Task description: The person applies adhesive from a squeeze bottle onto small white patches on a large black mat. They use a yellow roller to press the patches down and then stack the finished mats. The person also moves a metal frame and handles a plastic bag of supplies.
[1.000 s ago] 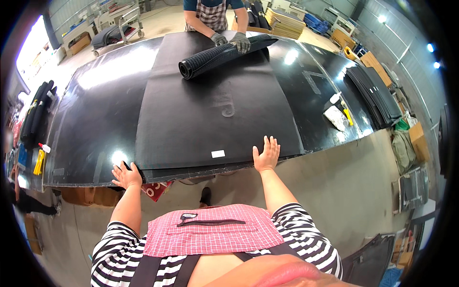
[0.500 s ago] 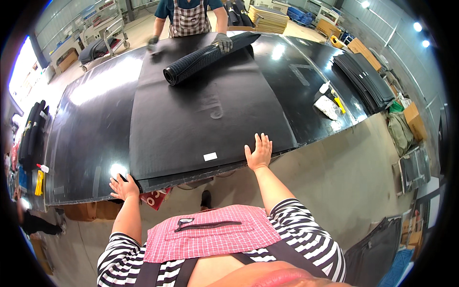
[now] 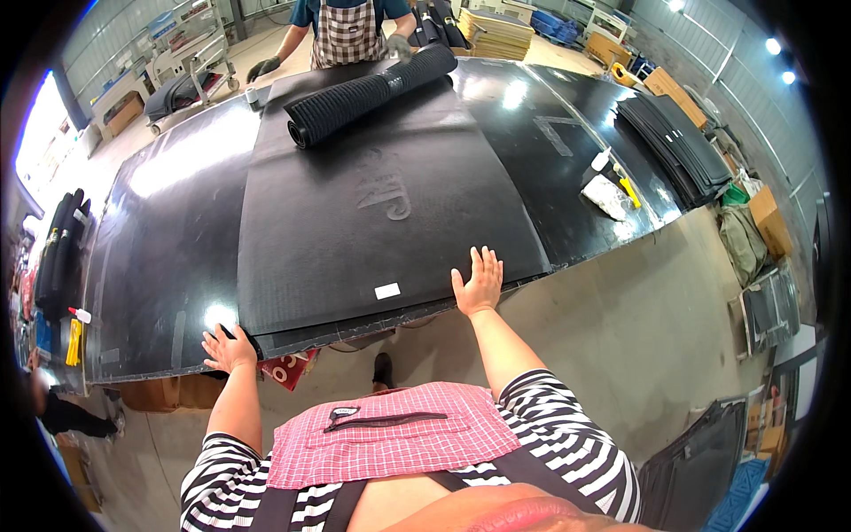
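A large black rubber mat [image 3: 381,213] lies flat on a glossy black table [image 3: 168,239]. Its far end is rolled into a thick roll [image 3: 368,93]. My left hand [image 3: 229,348] rests open at the mat's near left corner, on the table's front edge. My right hand [image 3: 480,282] lies flat with fingers spread on the mat's near right edge. A small white label [image 3: 387,290] sits on the mat between my hands. Across the table a person in a checked apron [image 3: 346,31] stands behind the roll, with gloved hands on either side of it.
A white cloth, a bottle and a yellow tool [image 3: 612,191] lie on the table's right part. Stacked black mats [image 3: 678,146] sit at the far right. Dark rolls [image 3: 58,253] and small items lie at the left end. Bare concrete floor lies below the table.
The roll has shifted farther across the table, leaving more mat flat. The other person's hands have moved along it. My hands stay on the near edge.
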Tool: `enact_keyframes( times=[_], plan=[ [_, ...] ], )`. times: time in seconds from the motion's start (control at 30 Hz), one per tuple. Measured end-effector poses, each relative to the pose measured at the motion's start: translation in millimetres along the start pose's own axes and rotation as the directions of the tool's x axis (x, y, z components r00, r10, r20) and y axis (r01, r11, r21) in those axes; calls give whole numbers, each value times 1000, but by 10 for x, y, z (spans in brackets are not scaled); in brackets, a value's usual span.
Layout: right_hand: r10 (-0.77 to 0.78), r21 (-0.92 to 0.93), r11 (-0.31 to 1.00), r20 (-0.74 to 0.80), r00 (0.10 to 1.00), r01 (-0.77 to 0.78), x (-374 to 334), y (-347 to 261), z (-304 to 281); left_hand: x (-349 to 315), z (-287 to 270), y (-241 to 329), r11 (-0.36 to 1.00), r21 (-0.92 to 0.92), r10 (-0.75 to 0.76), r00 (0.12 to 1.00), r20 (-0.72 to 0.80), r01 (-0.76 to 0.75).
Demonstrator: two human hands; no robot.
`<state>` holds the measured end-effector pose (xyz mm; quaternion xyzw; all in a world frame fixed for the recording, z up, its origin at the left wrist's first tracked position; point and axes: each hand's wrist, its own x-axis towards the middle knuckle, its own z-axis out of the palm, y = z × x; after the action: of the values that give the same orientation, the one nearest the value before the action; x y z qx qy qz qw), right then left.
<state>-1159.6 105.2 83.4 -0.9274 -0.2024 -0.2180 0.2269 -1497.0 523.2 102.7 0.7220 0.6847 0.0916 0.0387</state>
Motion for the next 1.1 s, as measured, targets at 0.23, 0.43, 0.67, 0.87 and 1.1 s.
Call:
enact_keyframes(
  times=[0.23, 0.43, 0.67, 0.87, 1.1],
  plan=[
    [-17, -6, 1000, -14, 1000, 17, 9, 21, 9, 9, 33, -3, 1000, 10, 5, 1000, -13, -5],
    [-25, -4, 1000, -16, 1000, 25, 13, 21, 15, 25, 54, -23, 1000, 16, -2, 1000, -14, 2],
    [-27, -33, 999, 4, 1000, 27, 21, 1, 1, 29, 69, -22, 1000, -10, 7, 999, -41, -7],
    [-66, 81, 994, -23, 998, 68, 31, 40, -42, 82, 126, -13, 1000, 4, 15, 998, -61, -15],
    [-45, 381, 923, -37, 998, 56, -762, 432, -627, 179, 279, -224, 993, 2, 113, 941, -318, -119]
  ],
)
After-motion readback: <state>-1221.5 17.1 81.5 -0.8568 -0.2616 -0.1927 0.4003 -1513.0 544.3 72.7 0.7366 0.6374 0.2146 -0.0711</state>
